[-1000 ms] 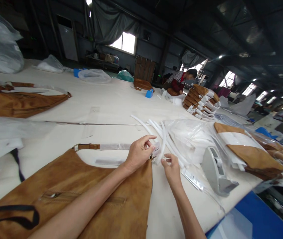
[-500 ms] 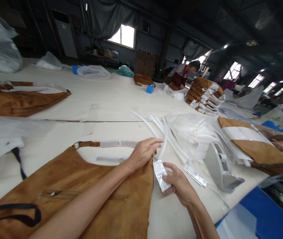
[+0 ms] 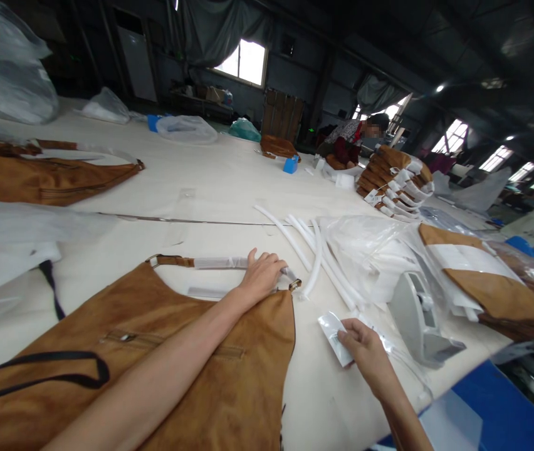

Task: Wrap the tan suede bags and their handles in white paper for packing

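A brown bag (image 3: 192, 376) lies flat on the white table, its zip facing up and its wrapped strap (image 3: 220, 263) curving along the top. My left hand (image 3: 262, 275) is closed around the right part of that strap, near the metal ring (image 3: 295, 285). Right of the bag, my right hand (image 3: 363, 344) pinches a small white packet (image 3: 336, 338) between thumb and fingers. White foam tubes (image 3: 316, 257) lie beyond the two hands. A black strap (image 3: 83, 369) crosses the bag's left side.
A grey tape dispenser (image 3: 415, 319) stands right of my right hand. Plastic bags (image 3: 365, 244) lie behind it. Wrapped brown bags (image 3: 492, 269) are at the right, near another person's hand. A stack of bags (image 3: 393, 181) and a bending person (image 3: 351, 138) are farther back.
My right hand has moved right with the packet, away from the ring. My left hand has shifted left and closed over the strap. The camera view has shifted slightly.
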Tool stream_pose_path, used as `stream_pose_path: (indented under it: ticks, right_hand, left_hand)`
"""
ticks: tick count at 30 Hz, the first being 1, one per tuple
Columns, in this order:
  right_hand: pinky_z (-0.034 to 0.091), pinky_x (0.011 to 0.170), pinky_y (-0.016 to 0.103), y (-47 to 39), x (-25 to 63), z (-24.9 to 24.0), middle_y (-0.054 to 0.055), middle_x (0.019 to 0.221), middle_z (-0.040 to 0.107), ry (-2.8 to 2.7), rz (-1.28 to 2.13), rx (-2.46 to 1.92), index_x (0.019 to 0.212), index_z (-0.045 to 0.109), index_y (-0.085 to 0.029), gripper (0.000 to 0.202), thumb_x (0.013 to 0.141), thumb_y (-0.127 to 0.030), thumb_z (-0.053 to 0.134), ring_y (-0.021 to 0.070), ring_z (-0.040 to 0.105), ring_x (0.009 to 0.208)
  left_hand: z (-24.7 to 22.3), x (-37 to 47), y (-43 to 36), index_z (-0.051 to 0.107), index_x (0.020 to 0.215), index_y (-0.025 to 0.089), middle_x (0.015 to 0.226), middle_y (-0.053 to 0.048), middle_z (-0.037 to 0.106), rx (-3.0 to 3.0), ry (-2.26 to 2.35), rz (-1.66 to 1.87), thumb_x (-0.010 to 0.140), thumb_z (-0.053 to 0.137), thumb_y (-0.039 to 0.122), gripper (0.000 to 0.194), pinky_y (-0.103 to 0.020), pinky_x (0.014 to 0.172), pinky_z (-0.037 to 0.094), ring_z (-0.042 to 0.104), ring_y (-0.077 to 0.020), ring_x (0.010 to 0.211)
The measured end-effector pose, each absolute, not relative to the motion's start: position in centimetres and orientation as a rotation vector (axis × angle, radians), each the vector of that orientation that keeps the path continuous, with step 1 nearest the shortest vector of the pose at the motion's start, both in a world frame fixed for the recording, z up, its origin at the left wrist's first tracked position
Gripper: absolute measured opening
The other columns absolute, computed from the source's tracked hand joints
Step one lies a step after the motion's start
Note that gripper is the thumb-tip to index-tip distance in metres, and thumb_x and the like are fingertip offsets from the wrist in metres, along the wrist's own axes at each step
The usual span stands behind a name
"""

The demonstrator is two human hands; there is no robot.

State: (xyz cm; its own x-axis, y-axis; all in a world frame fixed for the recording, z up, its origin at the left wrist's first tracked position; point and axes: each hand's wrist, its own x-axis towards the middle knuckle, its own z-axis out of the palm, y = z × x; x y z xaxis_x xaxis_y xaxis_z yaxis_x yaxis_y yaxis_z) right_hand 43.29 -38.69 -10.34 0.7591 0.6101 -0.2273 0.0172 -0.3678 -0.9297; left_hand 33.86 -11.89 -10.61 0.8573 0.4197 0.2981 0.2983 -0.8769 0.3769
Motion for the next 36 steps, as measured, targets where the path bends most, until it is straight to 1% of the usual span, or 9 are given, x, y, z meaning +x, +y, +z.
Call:
stream_pose_path:
  ticks: [7, 10, 13, 15, 18, 21, 26, 29, 36]
  right_hand:
    - [0.042, 0.045, 0.031, -41.1, 43.2, -11.3, -0.001, 0.056, 0.054, -0.579, 0.657, -1.992, 0.082, 0.064, -0.021, 0.028, 0.078, -0.049, 0.060, 0.0193, 0.053, 0.051]
    - [0.051, 0.069, 0.042, -41.4, 42.8, -10.5, 0.007, 0.078, 0.066, -0.805, 0.284, -2.184, 0.087, 0.069, -0.023, 0.025, 0.082, -0.044, 0.056, 0.0277, 0.063, 0.076]
    - [0.043, 0.095, 0.049, -39.8, 41.5, -9.4, 0.013, 0.110, 0.066, -0.870, -0.161, -2.130, 0.102, 0.069, -0.024, 0.030, 0.084, -0.047, 0.058, 0.0329, 0.057, 0.108]
    - [0.045, 0.091, 0.042, -37.5, 39.9, -9.3, 0.011, 0.106, 0.067, -0.852, 0.015, -2.023, 0.105, 0.067, -0.024, 0.033, 0.085, -0.049, 0.059, 0.0293, 0.059, 0.103]
    - [0.046, 0.066, 0.030, -33.6, 37.5, -10.2, 0.002, 0.080, 0.065, -0.831, 0.555, -1.799, 0.097, 0.063, -0.021, 0.031, 0.086, -0.050, 0.061, 0.0200, 0.060, 0.075]
    - [0.042, 0.058, 0.027, -31.0, 36.0, -11.6, -0.001, 0.070, 0.061, -0.758, 0.675, -1.676, 0.081, 0.056, -0.020, 0.024, 0.085, -0.043, 0.060, 0.0165, 0.054, 0.066]
    - [0.043, 0.065, 0.031, -30.5, 35.4, -12.1, 0.002, 0.076, 0.065, -0.746, 0.500, -1.815, 0.077, 0.054, -0.022, 0.010, 0.081, -0.030, 0.056, 0.0203, 0.057, 0.071]
    - [0.044, 0.067, 0.032, -30.4, 35.2, -11.8, 0.003, 0.075, 0.065, -0.762, 0.430, -1.877, 0.077, 0.054, -0.023, 0.001, 0.079, -0.023, 0.054, 0.0221, 0.059, 0.072]
    - [0.051, 0.074, 0.034, -29.8, 31.8, -12.8, 0.008, 0.086, 0.071, -0.728, 0.345, -1.789, 0.094, 0.059, -0.020, 0.020, 0.078, -0.016, 0.047, 0.0246, 0.067, 0.081]
  left_hand:
    - [-8.2, 33.1, -13.3, 0.075, 0.097, 0.027, 0.101, -0.009, 0.058, 2.689, 0.635, 0.873, 0.095, 0.054, 0.021, 0.023, -0.045, 0.092, 0.034, 0.050, -0.0259, 0.101]
    - [-7.7, 32.9, -13.6, 0.076, 0.097, 0.028, 0.092, -0.010, 0.056, 2.690, 0.642, 0.924, 0.097, 0.051, 0.025, 0.026, -0.040, 0.082, 0.034, 0.049, -0.0263, 0.095]
    - [-7.3, 32.7, -13.8, 0.076, 0.100, 0.030, 0.087, -0.008, 0.056, 2.692, 0.631, 0.917, 0.097, 0.050, 0.027, 0.026, -0.039, 0.080, 0.035, 0.049, -0.0259, 0.092]
    - [-7.2, 32.6, -14.0, 0.075, 0.103, 0.030, 0.087, -0.007, 0.057, 2.690, 0.622, 0.884, 0.097, 0.050, 0.026, 0.026, -0.038, 0.080, 0.036, 0.051, -0.0251, 0.092]
    - [-7.1, 32.3, -14.2, 0.069, 0.113, 0.028, 0.092, -0.006, 0.061, 2.660, 0.651, 0.801, 0.096, 0.049, 0.022, 0.028, -0.033, 0.079, 0.040, 0.057, -0.0224, 0.091]
    - [-7.1, 31.9, -14.5, 0.063, 0.120, 0.021, 0.096, -0.007, 0.067, 2.589, 0.771, 0.672, 0.096, 0.045, 0.025, 0.030, -0.030, 0.074, 0.043, 0.062, -0.0214, 0.086]
    - [-7.3, 32.0, -15.4, 0.070, 0.078, 0.022, 0.078, -0.010, 0.071, 2.507, 0.812, 0.321, 0.097, 0.031, 0.054, 0.054, -0.034, 0.070, 0.045, 0.067, -0.0294, 0.081]
    - [-7.5, 32.8, -16.5, 0.070, 0.069, 0.022, 0.081, -0.012, 0.073, 2.464, 0.767, 0.142, 0.092, 0.036, 0.063, 0.058, -0.035, 0.070, 0.046, 0.069, -0.0316, 0.084]
    - [-7.8, 34.0, -18.1, 0.063, 0.070, 0.020, 0.082, -0.009, 0.074, 2.376, 0.775, -0.030, 0.088, 0.047, 0.031, 0.027, -0.033, 0.070, 0.042, 0.068, -0.0276, 0.086]
